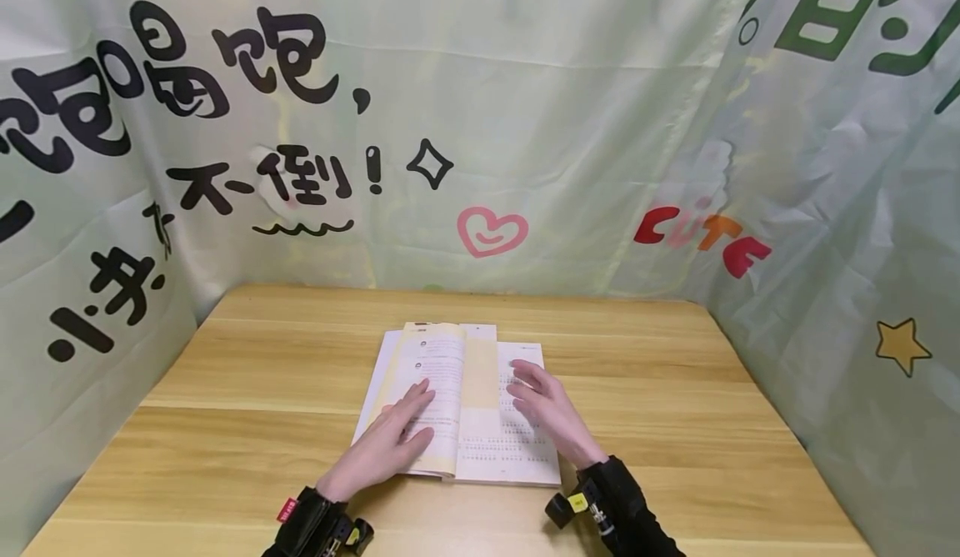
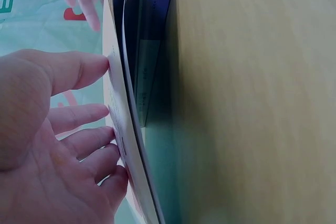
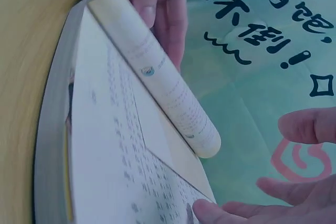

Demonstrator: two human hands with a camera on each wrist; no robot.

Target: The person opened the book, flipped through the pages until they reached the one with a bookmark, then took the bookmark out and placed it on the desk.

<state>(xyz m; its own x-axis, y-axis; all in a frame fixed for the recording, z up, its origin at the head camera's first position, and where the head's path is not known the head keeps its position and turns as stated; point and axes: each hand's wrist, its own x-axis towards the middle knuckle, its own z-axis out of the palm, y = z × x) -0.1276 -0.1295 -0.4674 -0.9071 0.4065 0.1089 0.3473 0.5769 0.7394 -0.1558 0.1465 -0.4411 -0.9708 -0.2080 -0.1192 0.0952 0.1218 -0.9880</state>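
An open book (image 1: 510,461) lies on the table, printed text on both sides. My left hand (image 1: 382,444) rests on its left page, fingers extended. In the left wrist view, thumb and fingertips touch the page surface, and the left side of the book bends up off the tabletop. My right hand (image 1: 553,411) is over the right page, fingers apart and lightly bent, with nothing held. A narrower beige and white sheet (image 1: 480,373) covers part of that page. In the right wrist view the left pages (image 3: 157,72) curve up in a roll.
The book is on a wooden table (image 1: 675,424). Fabric backdrops (image 1: 585,123) with printed characters, a pink heart and a star stand along the back and both sides. Both wrists carry black straps with small cameras (image 1: 558,509).
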